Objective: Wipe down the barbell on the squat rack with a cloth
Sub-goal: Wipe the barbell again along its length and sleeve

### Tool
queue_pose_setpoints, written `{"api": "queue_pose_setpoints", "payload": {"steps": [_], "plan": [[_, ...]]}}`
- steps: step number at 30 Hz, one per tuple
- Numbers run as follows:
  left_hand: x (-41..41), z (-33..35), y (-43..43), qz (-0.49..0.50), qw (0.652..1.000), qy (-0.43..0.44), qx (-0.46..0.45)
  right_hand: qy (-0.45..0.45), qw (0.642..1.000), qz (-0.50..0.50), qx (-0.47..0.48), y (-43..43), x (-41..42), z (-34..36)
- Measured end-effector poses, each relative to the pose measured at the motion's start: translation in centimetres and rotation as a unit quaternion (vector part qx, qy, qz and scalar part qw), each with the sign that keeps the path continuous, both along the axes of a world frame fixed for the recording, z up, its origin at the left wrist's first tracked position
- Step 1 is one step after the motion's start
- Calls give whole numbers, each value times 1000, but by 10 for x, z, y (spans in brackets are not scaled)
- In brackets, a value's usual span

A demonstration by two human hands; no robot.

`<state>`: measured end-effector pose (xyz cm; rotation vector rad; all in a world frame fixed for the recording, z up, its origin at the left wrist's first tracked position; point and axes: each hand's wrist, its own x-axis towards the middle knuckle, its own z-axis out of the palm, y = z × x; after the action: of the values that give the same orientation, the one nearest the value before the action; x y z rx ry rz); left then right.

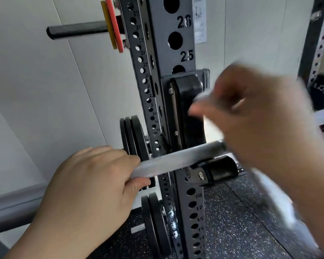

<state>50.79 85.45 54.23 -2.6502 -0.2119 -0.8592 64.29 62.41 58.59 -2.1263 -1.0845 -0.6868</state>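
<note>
The barbell [176, 159] lay across the middle of the frame, its knurled silver shaft slanting up from lower left to right and resting in the black J-hook [215, 171] on the squat rack upright [178, 53]. The left hand [94, 186], in the lower left, gripped the shaft with the fingers curled over the top and the thumb underneath.

The right hand [254, 116], at centre right, was smeared by motion. Its fingers looked curled, pinching a pale cloth [203, 96] at the fingertips just in front of the upright and above the bar. A pale blurred streak ran down towards the lower right corner; whether it was part of the cloth could not be told.

Behind the left hand, black weight plates [133, 137] hung on the rack's side, with more plates [153, 221] below them. Thin red and yellow plates [113, 25] sat on a storage peg [77, 31] in the upper left. Speckled rubber flooring [232, 221] filled the bottom.
</note>
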Motion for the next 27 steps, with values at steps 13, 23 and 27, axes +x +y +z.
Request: {"api": "queue_pose_setpoints", "payload": {"steps": [13,23,27], "plan": [[8,8,-2,53,997,24,-58,52,955,213,-201,52,27,-4],[22,6,-22,35,999,-6,-17,86,983,90,-136,18,70,-14],[23,8,-24,46,999,-8,-18,109,974,168,-107,21,63,-14]]}}
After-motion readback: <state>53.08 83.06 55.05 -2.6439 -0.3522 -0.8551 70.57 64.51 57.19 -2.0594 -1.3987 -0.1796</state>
